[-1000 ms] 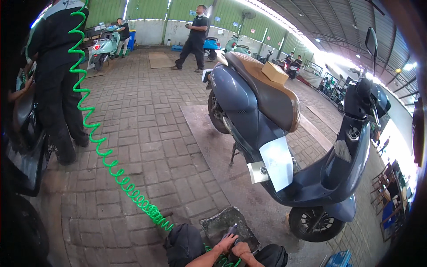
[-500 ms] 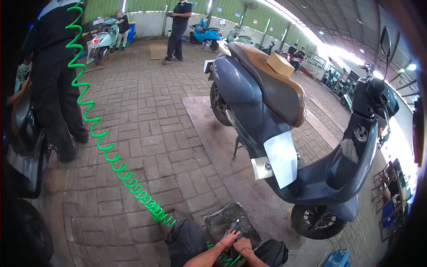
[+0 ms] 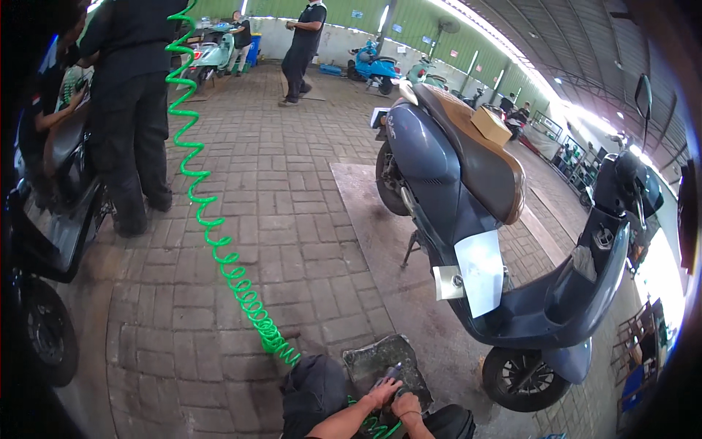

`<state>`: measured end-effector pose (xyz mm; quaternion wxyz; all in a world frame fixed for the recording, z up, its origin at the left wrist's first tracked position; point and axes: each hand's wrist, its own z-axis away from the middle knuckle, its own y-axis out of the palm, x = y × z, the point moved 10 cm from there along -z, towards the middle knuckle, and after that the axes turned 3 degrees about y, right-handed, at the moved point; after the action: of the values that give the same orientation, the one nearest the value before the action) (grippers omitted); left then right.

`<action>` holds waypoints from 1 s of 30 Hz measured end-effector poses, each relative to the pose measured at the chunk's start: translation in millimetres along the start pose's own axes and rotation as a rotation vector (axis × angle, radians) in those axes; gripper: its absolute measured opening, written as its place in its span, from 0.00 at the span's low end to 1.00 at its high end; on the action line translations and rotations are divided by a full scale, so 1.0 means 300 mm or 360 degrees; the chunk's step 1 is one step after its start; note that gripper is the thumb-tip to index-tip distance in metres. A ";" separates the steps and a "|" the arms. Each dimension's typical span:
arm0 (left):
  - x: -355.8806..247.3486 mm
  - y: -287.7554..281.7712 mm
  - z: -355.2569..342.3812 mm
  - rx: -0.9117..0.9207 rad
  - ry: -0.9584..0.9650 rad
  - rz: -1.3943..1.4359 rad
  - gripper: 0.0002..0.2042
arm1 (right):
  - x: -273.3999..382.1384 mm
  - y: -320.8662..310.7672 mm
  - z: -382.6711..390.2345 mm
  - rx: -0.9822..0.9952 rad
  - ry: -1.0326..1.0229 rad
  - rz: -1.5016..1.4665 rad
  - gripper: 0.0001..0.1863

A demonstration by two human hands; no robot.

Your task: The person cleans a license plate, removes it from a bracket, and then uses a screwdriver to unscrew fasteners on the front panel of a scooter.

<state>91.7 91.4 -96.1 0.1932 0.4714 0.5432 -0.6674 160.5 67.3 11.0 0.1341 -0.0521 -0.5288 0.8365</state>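
Observation:
Low in the head view, my left hand (image 3: 383,394) is wrapped round the body of a dark handheld air tool (image 3: 391,373) with a bright metal tip pointing away from me. My right hand (image 3: 407,404) is closed just beside it, at what looks like the tool's dark handle; its fingers partly hide that part. Loops of green coiled air hose (image 3: 257,316) hang below my hands and also run across the floor to the upper left. Under the tool lies a worn dark square pad (image 3: 398,353), between my knees.
A blue-grey scooter (image 3: 431,146) stands ahead on the right, with a white sheet (image 3: 479,272) against its side and a cardboard box (image 3: 491,126) on its seat. On the left, a person in dark clothes (image 3: 131,110) stands by another scooter (image 3: 51,241). Farther back is another person (image 3: 303,44).
The view has turned a little left, so the scene sits farther right. The person at the back has changed stance. Both my hands stay closed at the air tool.

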 end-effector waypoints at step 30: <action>-0.433 -0.487 -0.026 0.0379 0.0312 -0.0285 0.15 | -0.811 -0.574 0.366 -0.0684 -0.0041 -0.1937 0.11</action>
<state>45.1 114.5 92.4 0.0219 0.5035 0.5164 -0.6923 397.7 -26.7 200.4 0.5648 0.2416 -0.6210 0.4868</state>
